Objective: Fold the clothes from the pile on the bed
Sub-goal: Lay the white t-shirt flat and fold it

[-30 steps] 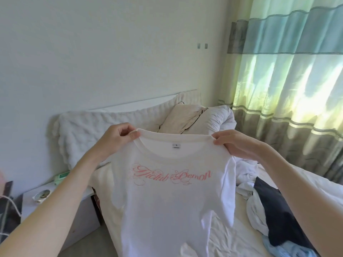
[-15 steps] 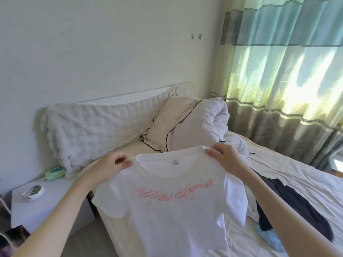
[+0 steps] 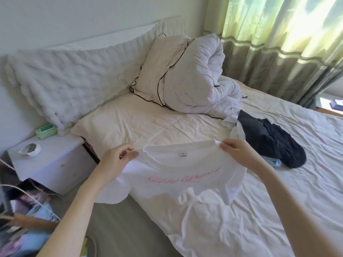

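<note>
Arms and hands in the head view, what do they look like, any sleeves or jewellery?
Both forearms are bare right to the bottom edge of the picture, with no sleeves in sight. The left hand and the right hand wear no gloves, and no rings, watch or bracelet show.

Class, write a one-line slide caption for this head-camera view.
Both hands, left hand and right hand, pinch a white T-shirt by its shoulders above the bed.

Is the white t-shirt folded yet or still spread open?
Spread open, unfolded: both hands pinch the white t-shirt by its shoulders, print facing up, hem rumpled on the bed.
</note>
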A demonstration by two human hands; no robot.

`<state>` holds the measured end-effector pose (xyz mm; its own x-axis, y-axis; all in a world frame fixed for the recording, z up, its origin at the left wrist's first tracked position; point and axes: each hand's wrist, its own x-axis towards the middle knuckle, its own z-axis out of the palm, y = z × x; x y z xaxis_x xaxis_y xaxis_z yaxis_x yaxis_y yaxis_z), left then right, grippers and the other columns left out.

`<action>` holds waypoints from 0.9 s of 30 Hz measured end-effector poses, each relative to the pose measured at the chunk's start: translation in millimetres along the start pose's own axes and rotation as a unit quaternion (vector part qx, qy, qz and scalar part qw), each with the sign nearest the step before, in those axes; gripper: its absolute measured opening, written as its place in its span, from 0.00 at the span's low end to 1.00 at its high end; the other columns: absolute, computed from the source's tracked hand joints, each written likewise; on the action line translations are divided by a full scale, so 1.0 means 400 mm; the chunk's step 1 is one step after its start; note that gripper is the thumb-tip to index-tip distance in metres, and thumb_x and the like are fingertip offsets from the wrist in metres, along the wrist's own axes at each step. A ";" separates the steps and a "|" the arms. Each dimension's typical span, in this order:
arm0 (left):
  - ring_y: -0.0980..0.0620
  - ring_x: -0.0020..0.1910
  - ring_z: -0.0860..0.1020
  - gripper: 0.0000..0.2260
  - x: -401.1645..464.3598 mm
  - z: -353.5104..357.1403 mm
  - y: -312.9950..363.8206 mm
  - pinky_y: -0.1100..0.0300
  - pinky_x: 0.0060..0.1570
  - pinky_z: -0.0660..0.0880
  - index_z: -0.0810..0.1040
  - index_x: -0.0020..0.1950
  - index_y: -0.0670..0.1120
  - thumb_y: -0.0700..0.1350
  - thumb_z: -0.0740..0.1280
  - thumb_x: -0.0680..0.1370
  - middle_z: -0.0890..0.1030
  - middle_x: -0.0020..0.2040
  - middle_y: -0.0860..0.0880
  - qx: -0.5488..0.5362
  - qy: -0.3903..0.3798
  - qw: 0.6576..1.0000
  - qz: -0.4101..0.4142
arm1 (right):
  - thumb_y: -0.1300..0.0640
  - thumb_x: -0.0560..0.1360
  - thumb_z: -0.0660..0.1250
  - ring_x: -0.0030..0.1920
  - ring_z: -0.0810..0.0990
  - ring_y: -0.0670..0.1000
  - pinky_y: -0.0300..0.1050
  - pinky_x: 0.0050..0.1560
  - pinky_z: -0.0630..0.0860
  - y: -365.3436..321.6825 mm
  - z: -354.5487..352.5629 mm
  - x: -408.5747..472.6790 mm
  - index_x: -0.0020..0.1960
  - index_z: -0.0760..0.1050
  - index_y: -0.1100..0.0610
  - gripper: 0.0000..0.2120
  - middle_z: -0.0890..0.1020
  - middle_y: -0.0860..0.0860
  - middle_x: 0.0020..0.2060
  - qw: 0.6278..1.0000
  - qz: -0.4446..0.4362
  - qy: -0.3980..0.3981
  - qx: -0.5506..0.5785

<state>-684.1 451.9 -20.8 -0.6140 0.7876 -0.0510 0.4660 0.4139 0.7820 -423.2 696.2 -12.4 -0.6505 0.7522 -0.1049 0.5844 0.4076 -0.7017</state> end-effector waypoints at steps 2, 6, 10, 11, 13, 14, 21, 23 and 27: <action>0.41 0.41 0.75 0.06 -0.003 -0.015 0.018 0.63 0.37 0.66 0.78 0.42 0.51 0.52 0.68 0.75 0.79 0.42 0.39 0.011 0.006 1.000 0.006 | 0.57 0.77 0.63 0.31 0.70 0.46 0.40 0.32 0.65 -0.020 -0.016 -0.015 0.36 0.76 0.55 0.12 0.74 0.45 0.29 0.999 -0.004 0.044 -0.002; 0.53 0.31 0.68 0.08 0.039 -0.033 0.040 0.69 0.31 0.63 0.77 0.39 0.50 0.52 0.70 0.74 0.73 0.34 0.42 0.016 0.036 0.999 0.020 | 0.54 0.75 0.65 0.34 0.73 0.44 0.43 0.35 0.68 -0.050 -0.024 0.003 0.38 0.76 0.52 0.07 0.76 0.44 0.31 0.993 -0.009 0.116 -0.020; 0.53 0.31 0.66 0.09 0.116 -0.016 0.028 0.65 0.32 0.62 0.75 0.37 0.50 0.51 0.70 0.74 0.70 0.31 0.49 0.028 0.025 0.999 0.018 | 0.56 0.76 0.65 0.34 0.72 0.42 0.36 0.34 0.66 -0.041 -0.010 0.085 0.41 0.76 0.54 0.07 0.74 0.41 0.31 0.990 -0.030 0.128 -0.041; 0.53 0.30 0.66 0.09 0.142 -0.010 0.018 0.64 0.32 0.62 0.75 0.37 0.51 0.52 0.70 0.74 0.70 0.30 0.51 0.031 0.024 0.999 0.017 | 0.56 0.77 0.65 0.34 0.72 0.43 0.36 0.34 0.66 -0.032 -0.003 0.117 0.41 0.77 0.54 0.07 0.74 0.41 0.31 0.991 -0.030 0.123 -0.044; 0.53 0.29 0.65 0.09 0.207 0.009 -0.007 0.62 0.32 0.63 0.74 0.36 0.52 0.52 0.69 0.74 0.68 0.28 0.53 0.041 0.025 0.999 0.013 | 0.55 0.77 0.64 0.37 0.73 0.48 0.41 0.36 0.66 -0.007 0.018 0.195 0.42 0.77 0.55 0.07 0.74 0.42 0.32 0.992 -0.024 0.110 -0.053; 0.53 0.28 0.65 0.10 0.246 0.023 -0.023 0.61 0.32 0.63 0.74 0.36 0.52 0.53 0.69 0.74 0.68 0.27 0.54 0.049 0.029 0.998 0.009 | 0.55 0.77 0.63 0.39 0.73 0.49 0.43 0.38 0.65 0.009 0.032 0.239 0.43 0.78 0.55 0.07 0.75 0.44 0.33 0.993 -0.020 0.102 -0.059; 0.52 0.31 0.70 0.10 0.557 0.183 -0.203 0.57 0.34 0.66 0.74 0.42 0.49 0.54 0.66 0.76 0.71 0.30 0.52 0.135 0.018 0.990 -0.047 | 0.56 0.79 0.61 0.44 0.75 0.55 0.43 0.42 0.66 0.171 0.201 0.596 0.51 0.79 0.60 0.10 0.81 0.56 0.43 0.996 0.004 0.022 -0.084; 0.50 0.32 0.70 0.10 0.655 0.233 -0.259 0.58 0.32 0.64 0.73 0.42 0.49 0.54 0.66 0.76 0.71 0.30 0.51 0.152 0.021 0.987 -0.057 | 0.56 0.79 0.61 0.48 0.76 0.56 0.43 0.44 0.67 0.220 0.258 0.704 0.53 0.79 0.61 0.11 0.82 0.58 0.47 0.997 0.022 0.001 -0.079; 0.46 0.36 0.71 0.11 0.842 0.331 -0.372 0.57 0.36 0.64 0.75 0.46 0.46 0.54 0.65 0.77 0.70 0.30 0.52 0.186 0.039 0.980 -0.055 | 0.56 0.80 0.61 0.53 0.76 0.57 0.41 0.46 0.65 0.318 0.370 0.903 0.54 0.79 0.61 0.12 0.81 0.58 0.51 0.996 0.049 -0.008 -0.067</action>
<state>-875.8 715.9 -236.8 -0.7140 0.6974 -0.0629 0.5854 0.6438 0.4927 -655.7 943.0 -243.9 -0.5948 0.7833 -0.1805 0.7044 0.3997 -0.5866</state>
